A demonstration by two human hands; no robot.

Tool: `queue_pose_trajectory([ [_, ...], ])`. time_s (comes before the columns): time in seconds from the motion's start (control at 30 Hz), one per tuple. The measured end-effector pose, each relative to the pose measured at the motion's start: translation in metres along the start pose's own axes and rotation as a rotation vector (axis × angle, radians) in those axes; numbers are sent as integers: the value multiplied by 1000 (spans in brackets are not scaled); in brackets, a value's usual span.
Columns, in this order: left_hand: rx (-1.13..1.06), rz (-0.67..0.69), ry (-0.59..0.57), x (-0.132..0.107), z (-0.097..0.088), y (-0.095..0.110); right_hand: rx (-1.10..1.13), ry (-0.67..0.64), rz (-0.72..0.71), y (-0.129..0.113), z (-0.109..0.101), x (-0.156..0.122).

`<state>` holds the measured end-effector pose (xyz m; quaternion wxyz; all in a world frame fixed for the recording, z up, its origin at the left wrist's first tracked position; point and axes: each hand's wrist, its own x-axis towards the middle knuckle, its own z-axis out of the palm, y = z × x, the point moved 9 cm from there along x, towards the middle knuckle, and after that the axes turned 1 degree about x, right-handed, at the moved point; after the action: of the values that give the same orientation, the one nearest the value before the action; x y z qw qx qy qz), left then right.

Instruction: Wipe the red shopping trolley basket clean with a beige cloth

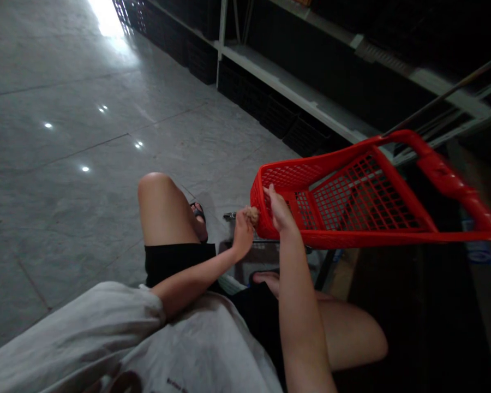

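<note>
My left hand [243,232] is closed around a small tan crumpled wad [252,214], held right against the front wall of the red basket [352,191]. My right hand [279,210] grips that basket's near rim, fingers hooked over the edge, just beside the wad. The grey tiled floor [65,164] lies open to my left; dark shelving [294,93] crowds the right. What the wad is I cannot tell, and the space beneath the basket is lost in shadow.
</note>
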<state>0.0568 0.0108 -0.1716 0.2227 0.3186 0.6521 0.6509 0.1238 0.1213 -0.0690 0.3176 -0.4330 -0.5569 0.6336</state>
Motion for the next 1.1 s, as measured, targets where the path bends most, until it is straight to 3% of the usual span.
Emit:
queue_pose_trajectory([
  [0.07,-1,-24,-19,-27,-2,-7,5,9,40,4,-2,0],
  [0.13,1,-40,9,-15,0,-5,20,-3,65,5,-1,-2],
  [0.2,-3,-41,52,33,7,5,34,-25,60,2,1,-6],
  [0.33,-23,-15,73,151,24,32,32,-22,49,-2,3,-13],
  [0.4,-27,-16,69,176,25,33,23,-8,61,-1,2,-15],
  [0.47,-29,-35,43,165,23,19,16,-14,65,0,4,-16],
  [0.67,-47,-173,-95,48,19,-51,24,-27,57,0,6,-14],
  [0.73,-55,-210,-82,42,20,-56,27,-33,68,1,5,-14],
  [0.83,-65,-226,17,86,19,-35,39,-34,56,0,5,-12],
  [0.9,-81,-167,65,132,17,-3,39,-23,40,-1,4,-11],
  [0.97,-105,23,72,166,17,42,49,-29,54,1,5,-10],
  [1.03,-106,146,72,169,13,69,73,-45,78,3,8,-8],
  [1.1,-101,134,53,141,9,68,99,-61,79,3,11,-6],
])
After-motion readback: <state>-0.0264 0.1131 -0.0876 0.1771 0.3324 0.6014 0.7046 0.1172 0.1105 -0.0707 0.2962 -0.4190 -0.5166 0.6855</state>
